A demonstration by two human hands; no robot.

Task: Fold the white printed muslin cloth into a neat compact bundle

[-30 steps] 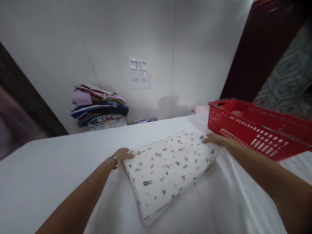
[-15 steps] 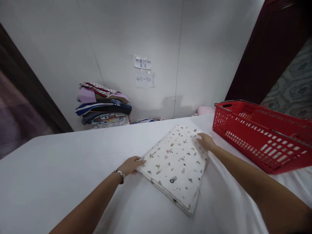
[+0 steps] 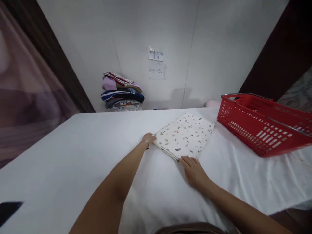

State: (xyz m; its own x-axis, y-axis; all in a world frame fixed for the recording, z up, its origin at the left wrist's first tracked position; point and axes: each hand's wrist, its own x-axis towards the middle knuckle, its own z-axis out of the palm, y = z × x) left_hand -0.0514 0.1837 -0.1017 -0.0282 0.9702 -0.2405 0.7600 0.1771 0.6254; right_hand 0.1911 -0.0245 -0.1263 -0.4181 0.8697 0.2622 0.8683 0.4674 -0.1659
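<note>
A folded white cloth (image 3: 185,135) with small printed plants and shapes lies flat in several layers on the white-covered table. At its left corner, my left hand (image 3: 149,138) pinches the edge, with a bracelet at the wrist. My right hand (image 3: 195,172) is at the near corner, its fingers over the top of the fabric and closed on it. The thumb's underside contact there is hidden.
To the right stands a red plastic basket (image 3: 253,130) with metal handles. A stack of folded fabrics (image 3: 123,92) is by the wall beyond the table (image 3: 80,156). A dark flat object (image 3: 9,209) lies at the lower left; paper notes (image 3: 156,71) hang on the wall.
My right hand has left the cloth's far right side and come to its near corner. My left hand still holds the left corner. The camera view has shifted.
</note>
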